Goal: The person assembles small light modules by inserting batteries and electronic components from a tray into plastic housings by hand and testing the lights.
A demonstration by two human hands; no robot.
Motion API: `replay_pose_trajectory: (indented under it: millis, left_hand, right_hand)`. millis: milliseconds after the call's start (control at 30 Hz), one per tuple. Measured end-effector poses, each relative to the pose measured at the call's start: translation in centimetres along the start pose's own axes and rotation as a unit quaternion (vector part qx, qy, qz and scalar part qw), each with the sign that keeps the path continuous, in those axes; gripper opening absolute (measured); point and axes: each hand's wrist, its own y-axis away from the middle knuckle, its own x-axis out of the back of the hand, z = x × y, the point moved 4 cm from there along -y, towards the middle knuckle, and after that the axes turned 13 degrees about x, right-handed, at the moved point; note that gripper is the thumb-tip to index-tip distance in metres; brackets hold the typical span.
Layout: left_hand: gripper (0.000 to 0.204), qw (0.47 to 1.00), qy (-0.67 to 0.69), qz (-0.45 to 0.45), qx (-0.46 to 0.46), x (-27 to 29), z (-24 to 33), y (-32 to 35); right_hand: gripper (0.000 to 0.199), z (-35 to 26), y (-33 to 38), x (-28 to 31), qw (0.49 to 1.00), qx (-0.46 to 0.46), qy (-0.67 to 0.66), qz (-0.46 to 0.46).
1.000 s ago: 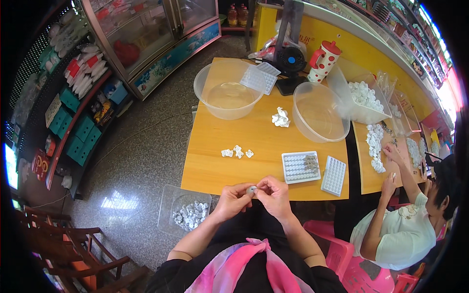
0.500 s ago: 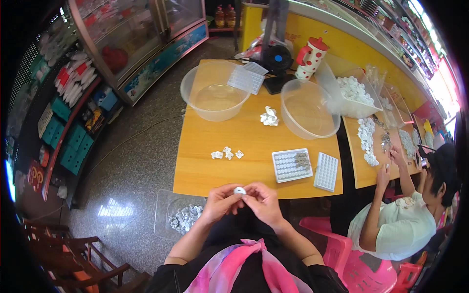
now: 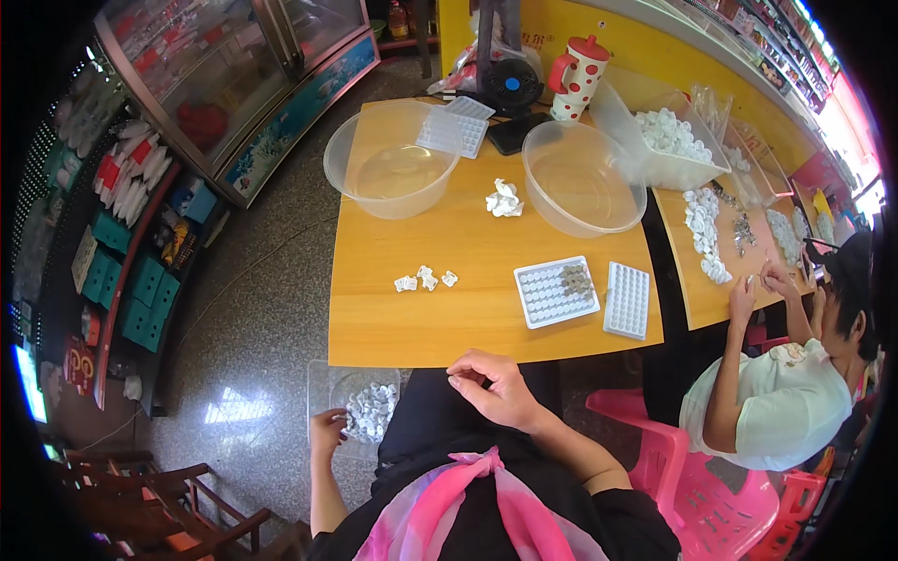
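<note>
Left hand (image 3: pixel 327 432) is lowered, fingers curled, at the edge of a clear floor tub (image 3: pixel 323 393) of small white caps (image 3: pixel 370 411). Right hand (image 3: pixel 494 388) is loosely curled over the lap, grip contents not discernible. On the bench (image 3: pixel 412 318) beyond: loose white pieces (image 3: pixel 426 279), two white grid trays (image 3: pixel 557 292), two empty clear basins (image 3: pixel 391 171).

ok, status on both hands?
Left hand down in clear plastic tub of small white caps. Right hand at lap, fingers curled. Nothing in the way.

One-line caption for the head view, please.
Left hand reaches into a clear bin of small white parts; right hand rests at the lap.
</note>
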Motion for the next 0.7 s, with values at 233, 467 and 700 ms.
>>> replay_pose_trajectory:
  millis: [233, 467, 700]
  left_hand:
    - [0.032, 0.991, -0.045, 0.090, 0.087, -2.6, -11.3, -7.2]
    - [0.027, 0.965, -0.239, -0.106, 0.010, -5.4, -4.7, -4.7]
    - [0.018, 0.950, 0.093, -0.081, -0.287, -3.7, 21.8, 13.5]
  right_hand:
    - [0.006, -1.2, 0.6, 1.1, 0.996, 0.055, 0.068, 0.010]
    - [0.004, -2.1, 2.5, 7.3, 0.983, 0.052, 0.135, 0.117]
    - [0.028, -17.4, 2.3, 11.6, 0.857, 0.409, 0.136, 0.283]
